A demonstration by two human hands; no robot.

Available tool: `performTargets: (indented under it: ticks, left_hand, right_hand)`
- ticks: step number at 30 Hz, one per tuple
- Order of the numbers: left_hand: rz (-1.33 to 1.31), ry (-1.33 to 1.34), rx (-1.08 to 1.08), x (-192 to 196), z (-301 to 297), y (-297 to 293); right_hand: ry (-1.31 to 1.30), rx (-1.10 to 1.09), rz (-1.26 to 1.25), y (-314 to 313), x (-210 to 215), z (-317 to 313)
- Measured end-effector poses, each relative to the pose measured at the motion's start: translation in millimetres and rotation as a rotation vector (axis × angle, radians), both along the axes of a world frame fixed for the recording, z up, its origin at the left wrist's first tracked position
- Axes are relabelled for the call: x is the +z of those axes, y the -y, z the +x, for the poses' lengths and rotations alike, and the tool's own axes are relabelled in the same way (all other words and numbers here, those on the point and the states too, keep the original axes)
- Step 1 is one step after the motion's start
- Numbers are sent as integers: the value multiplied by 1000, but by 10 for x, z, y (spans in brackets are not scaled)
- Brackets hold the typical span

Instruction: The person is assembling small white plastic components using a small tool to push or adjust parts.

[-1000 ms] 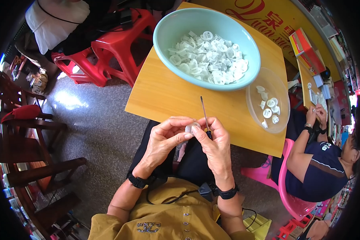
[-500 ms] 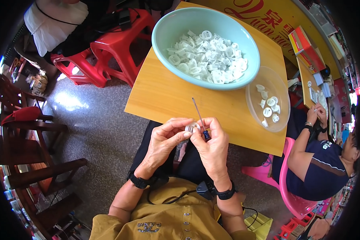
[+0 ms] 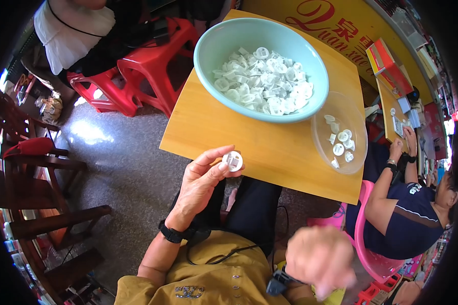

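Between the thumb and fingers of my left hand [image 3: 201, 178] is a small round white plastic part [image 3: 233, 161], its face turned up, close to the near edge of the table. My right hand [image 3: 321, 260] is low at the right, beside my body, and smeared by motion, so its fingers and anything in them cannot be made out. A large pale green basin [image 3: 208, 76] on the table holds a heap of similar white plastic parts [image 3: 264, 79]. To its right, a clear shallow round tray [image 3: 359, 127] has several such parts lying in it.
The wooden table [image 3: 188, 122] has its near edge just past my left hand. Red plastic stools [image 3: 158, 66] stand at the far left, dark wooden chairs [image 3: 40, 173] at the left. A person [image 3: 402, 213] sits at the right on a pink chair [image 3: 364, 229], working at another table.
My right hand has left the white plastic part and swung down to the right. The dark-handled screwdriver it held no longer shows. My left hand still holds the part, now slightly left.
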State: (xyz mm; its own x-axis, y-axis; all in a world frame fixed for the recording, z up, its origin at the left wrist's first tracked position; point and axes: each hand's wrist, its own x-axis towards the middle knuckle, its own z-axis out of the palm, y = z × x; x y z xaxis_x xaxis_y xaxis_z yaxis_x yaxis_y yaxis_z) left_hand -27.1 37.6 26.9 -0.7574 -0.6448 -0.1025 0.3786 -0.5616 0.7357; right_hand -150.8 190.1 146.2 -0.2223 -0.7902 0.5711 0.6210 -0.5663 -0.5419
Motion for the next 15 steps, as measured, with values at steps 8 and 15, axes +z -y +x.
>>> performTargets:
  ticks: [8, 15]
  left_hand:
    - [-35, 50, 25, 29, -1, -44]
    - [-24, 59, 6, 13, -53, -53]
  right_hand:
    - [43, 130, -246, 29, 312, 217]
    - [43, 140, -264, -7, 383, 241]
